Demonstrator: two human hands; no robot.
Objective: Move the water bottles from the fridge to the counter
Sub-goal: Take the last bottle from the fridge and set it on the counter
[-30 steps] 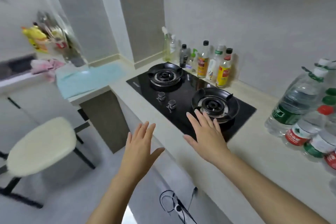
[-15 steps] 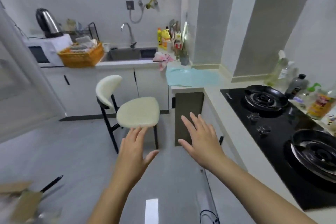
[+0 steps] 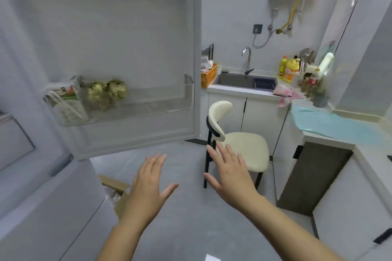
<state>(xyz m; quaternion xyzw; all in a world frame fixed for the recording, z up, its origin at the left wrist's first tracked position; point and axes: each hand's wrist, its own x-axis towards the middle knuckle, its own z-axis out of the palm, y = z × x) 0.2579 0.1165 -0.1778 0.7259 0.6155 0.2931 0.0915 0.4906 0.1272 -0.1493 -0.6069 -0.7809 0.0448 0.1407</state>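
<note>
left hand flat and spread, palm down, holding nothing. right hand the same, fingers straight, empty. head view, the only one: both hands hover low centre of frame over the grey floor, touching nothing.

fridge door stands open across the upper left. its clear door shelf holds a carton and some green-gold wrapped lumps, both blurred. no water bottles show anywhere in frame. the fridge inside is only a sliver at the far left edge, contents unreadable. counter runs down the right side, well apart from the fridge.

risks, as judged:
- chair sits centre frame, just behind the right hand and between fridge and counter. a turn with full hands could catch a leg.
- cardboard box lies on the floor at the foot of the fridge, lower left, near the left hand. trip hazard when stepping in.
- door's free edge hangs out at centre frame, easy to knock with a shoulder.
- chilled bottles may be wet, so a loose grip could drop one on hard floor.
</note>
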